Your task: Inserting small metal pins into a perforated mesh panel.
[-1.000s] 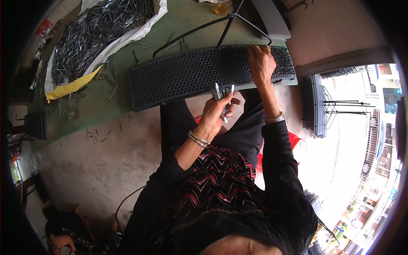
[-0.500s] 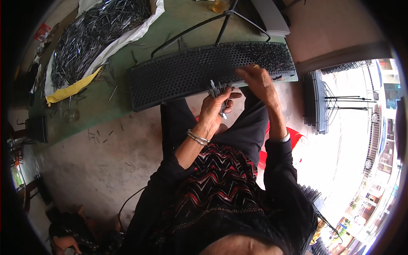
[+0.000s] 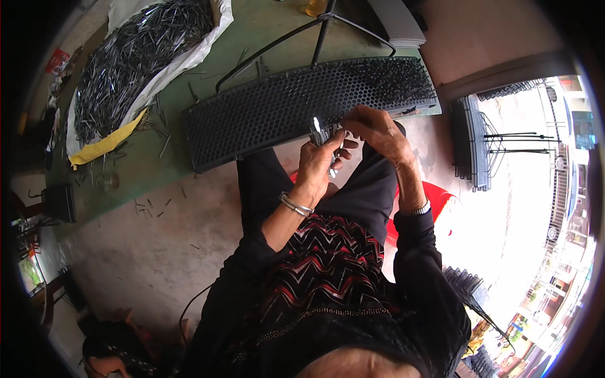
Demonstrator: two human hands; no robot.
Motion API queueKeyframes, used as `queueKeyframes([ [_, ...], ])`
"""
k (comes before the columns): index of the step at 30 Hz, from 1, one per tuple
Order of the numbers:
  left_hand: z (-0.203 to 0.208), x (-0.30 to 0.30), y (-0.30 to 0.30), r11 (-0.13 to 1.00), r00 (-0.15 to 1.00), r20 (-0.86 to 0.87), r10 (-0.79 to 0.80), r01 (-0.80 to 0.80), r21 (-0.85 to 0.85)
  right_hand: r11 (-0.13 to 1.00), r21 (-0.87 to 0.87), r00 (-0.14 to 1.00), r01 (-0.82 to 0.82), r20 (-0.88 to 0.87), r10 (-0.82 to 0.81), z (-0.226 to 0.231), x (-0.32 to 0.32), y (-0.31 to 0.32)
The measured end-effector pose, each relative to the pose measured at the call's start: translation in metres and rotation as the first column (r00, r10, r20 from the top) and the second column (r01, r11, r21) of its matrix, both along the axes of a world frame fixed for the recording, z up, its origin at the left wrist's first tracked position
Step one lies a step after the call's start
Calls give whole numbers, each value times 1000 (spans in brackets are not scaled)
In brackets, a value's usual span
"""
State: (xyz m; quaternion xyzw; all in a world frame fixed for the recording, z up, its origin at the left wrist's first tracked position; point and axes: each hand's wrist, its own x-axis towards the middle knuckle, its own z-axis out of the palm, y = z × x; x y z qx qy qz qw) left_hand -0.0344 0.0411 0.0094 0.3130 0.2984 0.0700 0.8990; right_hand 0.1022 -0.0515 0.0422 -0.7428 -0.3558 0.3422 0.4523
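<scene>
My left hand (image 3: 313, 167) is closed round a bundle of thin metal strips (image 3: 320, 133), their shiny ends sticking up past the thumb. Close beside it is my right hand (image 3: 381, 135), fingers bent and pinched together near the front edge of a black perforated panel (image 3: 271, 107); what they hold, if anything, is too small to make out. The long panel spans the table edge above my knees. Dark strips (image 3: 400, 82) stand densely in the holes at its right end, while round holes show over its left and middle. A black wire frame (image 3: 271, 53) rises behind it.
A white sack (image 3: 220, 19) heaped with dark metal strips (image 3: 138, 69) lies on the green table (image 3: 82, 198), at the far left. Stacked black panels (image 3: 469, 145) with wire legs stand at the right. A red stool (image 3: 435, 201) shows beside my right knee.
My right hand has come down from over the panel toward my left hand, its fingers now pinched beside the bundle. The left hand keeps its grip on the strips. My view has shifted slightly.
</scene>
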Motion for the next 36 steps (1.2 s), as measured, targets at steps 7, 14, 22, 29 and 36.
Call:
queueKeyframes([
  [7,-3,3,-2,1000,1000,-22,8,-8,6,1000,25,999,6,-37,-5,0,2,-1],
  [14,-3,9,1,998,999,-42,-15,13,-56,824,345,729,450,391,-562,10,19,13],
  [22,-16,10,0,957,998,47,-37,48,-286,802,442,520,402,610,-598,-32,58,29],
  [29,-19,5,2,951,996,76,-38,59,-304,840,367,503,399,678,-535,-31,54,35],
  [36,-13,3,4,963,998,20,-59,62,-262,839,336,357,428,790,-498,-30,46,35],
])
